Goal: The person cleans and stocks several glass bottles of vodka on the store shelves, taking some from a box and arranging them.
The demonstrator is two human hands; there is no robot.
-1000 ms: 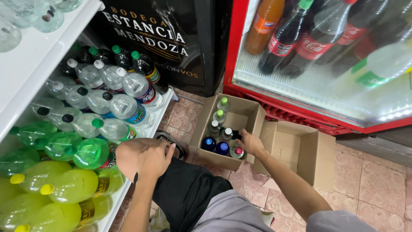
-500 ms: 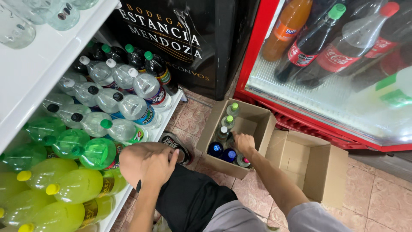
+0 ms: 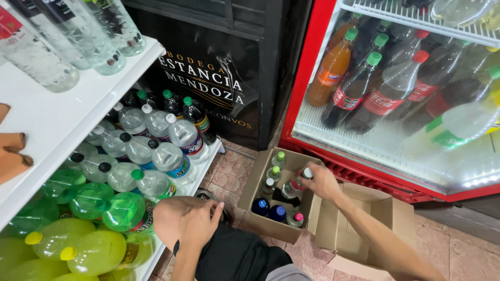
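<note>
My right hand [image 3: 322,182] grips a clear plastic bottle [image 3: 295,185] with a white cap, tilted and lifted partly out of an open cardboard box [image 3: 253,193] on the tiled floor. Several other bottles with green, blue and pink caps stand upright in that box. My left hand [image 3: 198,224] rests on my bent knee, fingers loosely curled, holding nothing. I am crouched in dark shorts between a white shelf unit and a red fridge.
Left, a white shelf unit [image 3: 78,117] holds lying clear, green and yellow bottles. Ahead stands a black cabinet [image 3: 219,67]. Right, an open red fridge [image 3: 385,104] holds dark, orange and clear soda bottles. A second, empty cardboard box [image 3: 364,229] sits beside the first.
My right hand has closed on the white-capped bottle and raised it out of the box. The view has tilted up and moved closer. My left hand stays on my knee.
</note>
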